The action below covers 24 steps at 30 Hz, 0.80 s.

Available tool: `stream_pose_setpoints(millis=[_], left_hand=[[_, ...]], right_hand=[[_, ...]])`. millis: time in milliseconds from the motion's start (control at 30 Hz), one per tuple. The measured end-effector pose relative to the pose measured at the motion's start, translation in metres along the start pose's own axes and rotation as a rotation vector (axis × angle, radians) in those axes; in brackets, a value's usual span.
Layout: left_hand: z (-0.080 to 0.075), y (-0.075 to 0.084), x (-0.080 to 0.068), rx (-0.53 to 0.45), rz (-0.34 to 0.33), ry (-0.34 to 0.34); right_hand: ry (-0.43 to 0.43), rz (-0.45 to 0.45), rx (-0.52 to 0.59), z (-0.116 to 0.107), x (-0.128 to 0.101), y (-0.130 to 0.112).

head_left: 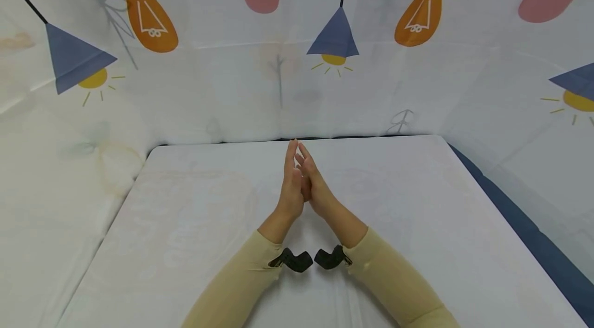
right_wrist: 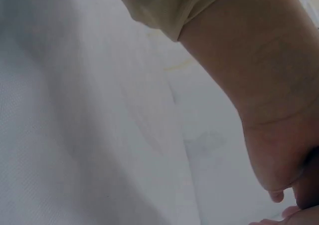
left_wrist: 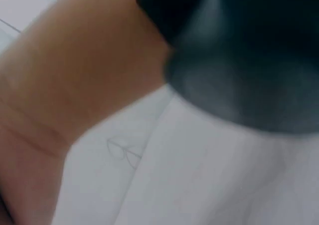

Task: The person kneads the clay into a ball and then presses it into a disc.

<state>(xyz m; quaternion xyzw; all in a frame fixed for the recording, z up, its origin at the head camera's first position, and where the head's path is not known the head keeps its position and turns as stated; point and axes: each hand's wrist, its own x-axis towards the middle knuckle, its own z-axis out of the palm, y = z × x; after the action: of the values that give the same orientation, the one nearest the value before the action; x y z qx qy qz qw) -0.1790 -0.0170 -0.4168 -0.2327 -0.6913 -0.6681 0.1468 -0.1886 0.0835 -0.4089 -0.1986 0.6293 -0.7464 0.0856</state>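
In the head view my left hand [head_left: 290, 193] and right hand [head_left: 320, 190] meet above the middle of the white table [head_left: 209, 214]. Their fingers are straight and point away from me, with the fingertips touching and the palms facing each other. A gap shows between the heels of the hands. Neither holds anything. The left wrist view catches only the base of the left hand [left_wrist: 27, 180]; its fingers are out of frame. From the right wrist, part of the right hand [right_wrist: 274, 152] is visible, with some fingertips [right_wrist: 277, 195] at the lower edge.
Black wrist devices [head_left: 298, 261] stick out from both beige sleeves [head_left: 236, 281], close together. A large dark blurred shape [left_wrist: 249, 80] covers much of the left wrist view. Behind the table hangs a white cloth [head_left: 223, 91] printed with lamps and bulbs. Dark blue fabric [head_left: 515, 214] lies along the right edge.
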Motion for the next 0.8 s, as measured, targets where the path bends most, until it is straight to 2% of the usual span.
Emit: stream_pose_setpoints(millis=[100, 333, 467, 567, 633, 800], left_hand=[[-0.001, -0.002, 0.001, 0.081, -0.048, 0.036], [-0.008, -0.008, 0.005, 0.289, -0.076, 0.073], [-0.011, -0.012, 0.005, 0.389, -0.097, 0.053], [-0.009, -0.015, 0.003, 0.446, -0.071, 0.017], [-0.007, -0.016, 0.002, 0.450, -0.034, -0.020], [-0.002, -0.012, -0.003, 0.305, -0.016, -0.129]], right_hand=[[-0.013, -0.018, 0.015, 0.003, -0.003, -0.004], [-0.011, -0.039, 0.013, 0.003, -0.007, -0.012], [-0.002, -0.039, 0.015, 0.001, -0.009, -0.020], [0.005, -0.034, 0.031, -0.001, -0.008, -0.025], [0.017, -0.032, 0.045, -0.003, -0.007, -0.028], [0.085, -0.006, 0.051, -0.008, -0.001, -0.030]])
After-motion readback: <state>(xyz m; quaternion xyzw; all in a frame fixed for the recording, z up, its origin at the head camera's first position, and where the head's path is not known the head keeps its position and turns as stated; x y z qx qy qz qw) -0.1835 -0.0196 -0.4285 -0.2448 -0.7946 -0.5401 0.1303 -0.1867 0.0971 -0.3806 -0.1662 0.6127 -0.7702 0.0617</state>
